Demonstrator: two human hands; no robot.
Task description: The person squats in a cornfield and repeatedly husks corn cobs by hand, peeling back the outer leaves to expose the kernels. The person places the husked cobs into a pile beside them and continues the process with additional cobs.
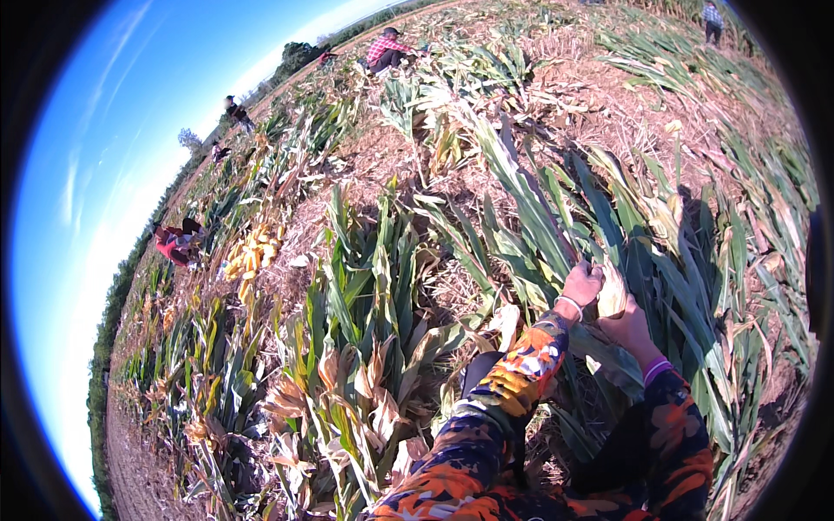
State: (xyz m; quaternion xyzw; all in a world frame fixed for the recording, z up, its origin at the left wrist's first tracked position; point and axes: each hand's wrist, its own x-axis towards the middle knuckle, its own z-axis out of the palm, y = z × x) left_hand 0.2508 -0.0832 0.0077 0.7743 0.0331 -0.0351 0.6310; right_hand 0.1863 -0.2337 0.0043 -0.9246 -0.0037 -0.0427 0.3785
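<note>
A corn ear in its dry, pale husk (611, 290) stands roughly upright between my hands, among cut green corn stalks (534, 202). My left hand (582, 284), with a white band at the wrist, has its fingers closed at the upper left side of the husk. Around the lower right side of the ear, my right hand (627, 325) is wrapped, its thumb at the base. The kernels are hidden by the husk. Whether the left fingers pinch a husk leaf or the stalk cannot be told.
Cut stalks with dry, opened husks (371, 378) lie at the left. Farther left is a pile of yellow corn ears (251, 254), near a person in red (176, 243). Another person in a checked shirt (386, 49) sits far ahead; several others are in the field.
</note>
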